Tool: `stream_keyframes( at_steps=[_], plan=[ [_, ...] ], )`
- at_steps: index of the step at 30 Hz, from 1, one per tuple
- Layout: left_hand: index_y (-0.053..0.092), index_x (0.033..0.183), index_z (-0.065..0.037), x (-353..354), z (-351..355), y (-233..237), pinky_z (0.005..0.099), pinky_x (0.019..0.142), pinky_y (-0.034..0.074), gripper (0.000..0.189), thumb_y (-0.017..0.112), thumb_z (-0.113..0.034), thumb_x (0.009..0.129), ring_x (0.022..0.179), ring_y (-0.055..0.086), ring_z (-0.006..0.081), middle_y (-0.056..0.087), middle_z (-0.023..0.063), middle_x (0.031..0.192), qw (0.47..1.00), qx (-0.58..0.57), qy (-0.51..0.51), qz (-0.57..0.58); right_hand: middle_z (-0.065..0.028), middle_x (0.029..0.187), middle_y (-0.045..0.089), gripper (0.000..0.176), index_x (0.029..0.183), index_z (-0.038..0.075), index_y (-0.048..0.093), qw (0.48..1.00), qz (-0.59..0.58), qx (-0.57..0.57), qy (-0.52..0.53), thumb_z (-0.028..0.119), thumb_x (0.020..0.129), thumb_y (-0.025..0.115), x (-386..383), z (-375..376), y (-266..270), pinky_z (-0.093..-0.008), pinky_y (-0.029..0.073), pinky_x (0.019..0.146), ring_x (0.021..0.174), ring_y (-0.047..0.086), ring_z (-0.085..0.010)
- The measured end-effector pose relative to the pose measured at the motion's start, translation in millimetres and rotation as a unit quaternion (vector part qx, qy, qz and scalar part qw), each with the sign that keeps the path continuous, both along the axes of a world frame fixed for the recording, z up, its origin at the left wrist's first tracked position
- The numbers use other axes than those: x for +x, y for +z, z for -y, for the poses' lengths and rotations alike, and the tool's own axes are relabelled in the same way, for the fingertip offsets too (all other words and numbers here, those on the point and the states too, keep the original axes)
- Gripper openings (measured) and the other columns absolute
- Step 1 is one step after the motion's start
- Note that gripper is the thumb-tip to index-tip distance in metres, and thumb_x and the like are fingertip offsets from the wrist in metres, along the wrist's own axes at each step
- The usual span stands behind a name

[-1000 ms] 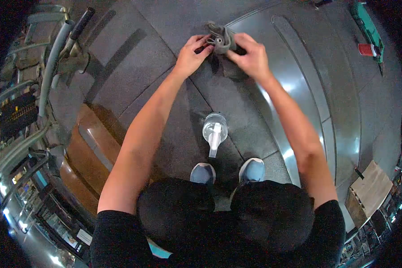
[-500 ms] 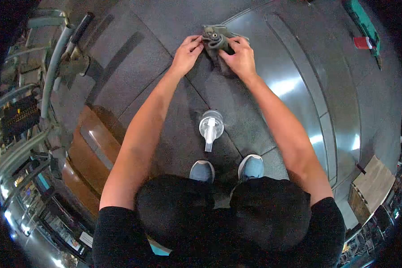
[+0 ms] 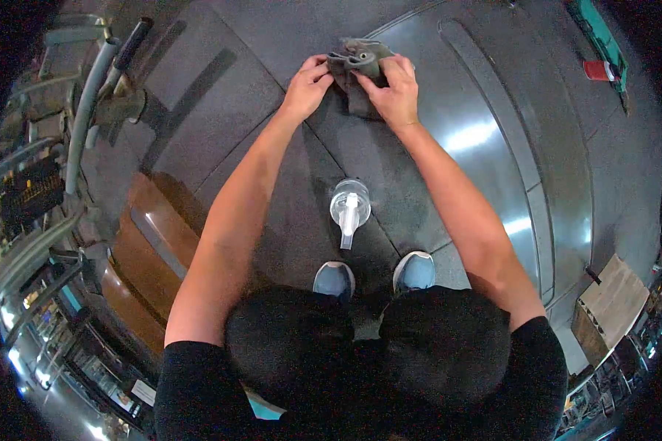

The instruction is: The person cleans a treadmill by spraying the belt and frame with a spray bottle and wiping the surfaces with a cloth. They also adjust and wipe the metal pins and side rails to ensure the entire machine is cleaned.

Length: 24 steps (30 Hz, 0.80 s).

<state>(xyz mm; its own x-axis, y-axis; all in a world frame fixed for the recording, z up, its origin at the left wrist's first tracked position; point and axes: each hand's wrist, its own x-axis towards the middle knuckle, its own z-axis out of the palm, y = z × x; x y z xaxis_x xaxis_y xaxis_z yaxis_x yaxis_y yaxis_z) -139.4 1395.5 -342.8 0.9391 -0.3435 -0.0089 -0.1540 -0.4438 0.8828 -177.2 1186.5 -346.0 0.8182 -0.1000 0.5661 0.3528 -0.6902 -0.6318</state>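
My left hand [image 3: 308, 90] pinches the left edge of a grey-brown cloth [image 3: 360, 101] ahead of me. Thumb and fingers of my right hand [image 3: 393, 90] are closed on its right side. The cloth is bunched and folded at the top, where a small metal eyelet shows, and its lower part hangs between my hands. Nearer my feet, a clear bottle with a white spray head [image 3: 350, 209] stands upright on the floor, its nozzle toward me. Neither hand touches the bottle.
My blue-grey shoes [image 3: 414, 272] are just behind the bottle. A shiny metal surface [image 3: 463, 110] curves along the right. Metal-framed equipment [image 3: 88, 110] and brown panels [image 3: 136, 272] line the left. A wooden box [image 3: 612, 301] sits at lower right; a teal object [image 3: 599, 33] is at upper right.
The cloth's top folds have shifted and its left edge is spread more toward my left hand. More of the hanging part shows. Both hands keep hold; the bottle stays standing.
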Motion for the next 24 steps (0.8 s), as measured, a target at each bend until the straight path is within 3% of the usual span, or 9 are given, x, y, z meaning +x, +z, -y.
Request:
stream_keyframes(
  at_steps=[2, 8, 10, 11, 14, 16, 20, 22, 24],
  plan=[
    [0.069, 0.125, -0.002, 1.7, 0.2, 0.2, 0.0349, 0.109, 0.044, 0.031, 0.059, -0.012, 0.097, 0.130, 0.057, 0.0292, 0.056, 0.0116, 0.143, 0.999, 0.031, -0.002, -0.028, -0.0126, 0.097, 0.068, 0.034, 0.090, 0.002, 0.068, 1.000, -0.017, 0.011, -0.004, 0.016, 0.068, 0.089, -2.1, 4.6, -5.5, -0.0444, 0.051, 0.090, 0.099, 0.063, -0.0337],
    [0.068, 0.130, -0.003, -1.6, 2.6, -12.4, 0.0343, 0.110, 0.043, 0.035, 0.057, -0.008, 0.096, 0.132, 0.055, 0.0297, 0.054, 0.0128, 0.146, 0.999, -0.037, -0.002, -0.016, -0.0116, 0.118, 0.072, 0.045, 0.122, 0.007, 0.074, 0.968, -0.222, 0.013, 0.119, 0.006, 0.077, 0.081, 28.1, 48.5, 14.5, -0.0373, 0.053, 0.101, 0.113, 0.067, -0.0286],
    [0.067, 0.130, -0.003, -2.7, 2.9, -14.5, 0.0352, 0.110, 0.043, 0.036, 0.056, -0.007, 0.095, 0.133, 0.055, 0.0305, 0.053, 0.0133, 0.146, 1.000, -0.024, 0.003, -0.008, -0.0073, 0.119, 0.072, 0.043, 0.120, 0.005, 0.074, 0.935, -0.193, 0.050, 0.293, -0.003, 0.077, 0.072, 51.9, 53.4, 29.4, -0.0349, 0.051, 0.102, 0.114, 0.067, -0.0231],
    [0.067, 0.130, -0.002, -1.7, 3.1, -14.7, 0.0360, 0.111, 0.043, 0.037, 0.056, -0.005, 0.094, 0.133, 0.055, 0.0312, 0.053, 0.0139, 0.147, 1.000, -0.012, 0.009, 0.002, -0.0073, 0.119, 0.072, 0.043, 0.120, 0.005, 0.074, 0.935, -0.193, 0.049, 0.295, -0.003, 0.077, 0.072, 59.3, 53.9, 40.3, -0.0349, 0.051, 0.102, 0.114, 0.067, -0.0231],
    [0.067, 0.130, -0.002, 2.3, 0.8, -27.3, 0.0380, 0.110, 0.044, 0.040, 0.056, -0.003, 0.092, 0.134, 0.054, 0.0331, 0.052, 0.0147, 0.146, 1.000, 0.018, 0.006, 0.003, -0.0055, 0.121, 0.071, 0.048, 0.120, 0.003, 0.072, 0.883, -0.251, 0.017, 0.396, -0.009, 0.075, 0.064, 78.7, 48.1, 72.0, -0.0326, 0.049, 0.105, 0.115, 0.066, -0.0190],
    [0.067, 0.129, -0.003, 3.2, 0.9, -25.6, 0.0389, 0.110, 0.044, 0.039, 0.056, -0.003, 0.091, 0.133, 0.054, 0.0340, 0.053, 0.0151, 0.145, 1.000, 0.011, 0.005, 0.002, -0.0066, 0.122, 0.071, 0.051, 0.121, 0.002, 0.071, 0.798, -0.385, 0.066, 0.460, -0.012, 0.073, 0.061, 84.9, 48.6, 72.0, -0.0331, 0.048, 0.106, 0.118, 0.065, -0.0200],
    [0.069, 0.123, -0.004, -2.6, -1.0, -14.8, 0.0401, 0.108, 0.045, 0.035, 0.057, -0.003, 0.091, 0.130, 0.055, 0.0361, 0.055, 0.0153, 0.140, 0.996, 0.056, 0.009, -0.067, -0.0086, 0.119, 0.073, 0.053, 0.122, 0.004, 0.072, 0.823, -0.353, 0.112, 0.430, -0.013, 0.074, 0.059, 65.1, 51.6, 43.1, -0.0339, 0.048, 0.106, 0.117, 0.065, -0.0232],
    [0.068, 0.122, -0.003, 0.9, -1.4, -11.0, 0.0406, 0.106, 0.046, 0.033, 0.057, -0.003, 0.091, 0.128, 0.056, 0.0362, 0.057, 0.0153, 0.136, 0.997, 0.073, -0.010, 0.008, -0.0104, 0.120, 0.073, 0.054, 0.122, 0.005, 0.073, 0.864, -0.248, 0.011, 0.439, -0.014, 0.074, 0.057, 74.8, 58.4, 20.8, -0.0346, 0.048, 0.106, 0.118, 0.065, -0.0261],
    [0.066, 0.127, -0.005, 1.2, -3.6, -13.3, 0.0400, 0.107, 0.046, 0.038, 0.056, -0.002, 0.091, 0.130, 0.055, 0.0353, 0.055, 0.0157, 0.141, 0.998, 0.042, -0.036, 0.016, -0.0109, 0.123, 0.072, 0.053, 0.120, 0.006, 0.074, 0.869, -0.252, -0.011, 0.426, -0.014, 0.074, 0.057, 74.3, 58.0, 9.7, -0.0355, 0.048, 0.107, 0.120, 0.064, -0.0280]
  ],
)
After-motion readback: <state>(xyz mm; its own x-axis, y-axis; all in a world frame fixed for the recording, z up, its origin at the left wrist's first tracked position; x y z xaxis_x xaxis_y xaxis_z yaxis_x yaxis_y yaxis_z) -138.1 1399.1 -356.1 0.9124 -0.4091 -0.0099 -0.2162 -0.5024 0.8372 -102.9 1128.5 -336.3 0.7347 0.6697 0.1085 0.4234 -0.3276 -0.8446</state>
